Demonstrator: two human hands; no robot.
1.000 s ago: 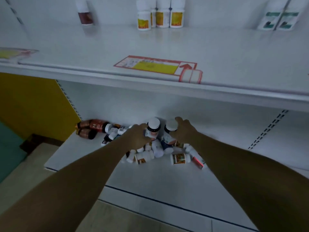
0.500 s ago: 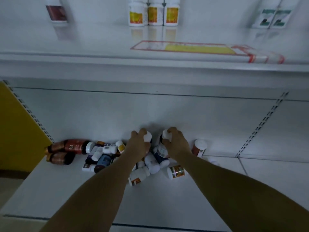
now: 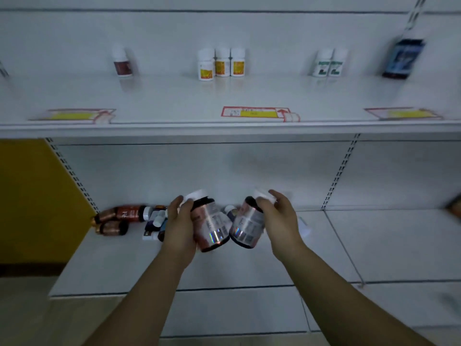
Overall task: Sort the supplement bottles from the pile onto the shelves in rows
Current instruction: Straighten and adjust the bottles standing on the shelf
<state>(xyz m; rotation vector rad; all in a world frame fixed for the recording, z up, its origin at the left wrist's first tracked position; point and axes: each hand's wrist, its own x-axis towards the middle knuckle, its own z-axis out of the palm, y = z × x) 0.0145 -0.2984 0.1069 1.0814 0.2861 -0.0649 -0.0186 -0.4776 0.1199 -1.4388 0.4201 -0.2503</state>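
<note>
Holding one bottle in each hand, the person stood facing the shelves. Left hand [image 3: 180, 227] was wrapped around the left bottle [image 3: 210, 226], fingers [image 3: 185, 208] curled closed near its white cap, palm along the body. Right hand [image 3: 280, 221] was closed the same way on the right bottle [image 3: 247, 227], fingers pinching around the cap end. Both bottles were dark with shiny foil labels, tilted, caps up and away from the camera, bottoms toward the person and angled in so the two bases nearly touched; could not tell if they actually met. Both were lifted clear of the lower shelf [image 3: 224, 265], in front of the pile [image 3: 139, 219] that lay at the back left of that shelf.

Upper shelf [image 3: 174, 96] had short rows standing at the back: one brown-label bottle [image 3: 122, 62], three yellow-label bottles [image 3: 222, 63], two green-label bottles [image 3: 329, 63], and a dark box [image 3: 403, 58] far right. Price tags [image 3: 257, 113] lay flat near the front edge.

Key relation: the bottles' long axes already ran roughly upward, so they probably needed only a little straightening. No matching row was visible up top, so the open gaps between rows looked like the likely targets, about equally near either hand. Risk: the bases knocking together on the way up.
</note>
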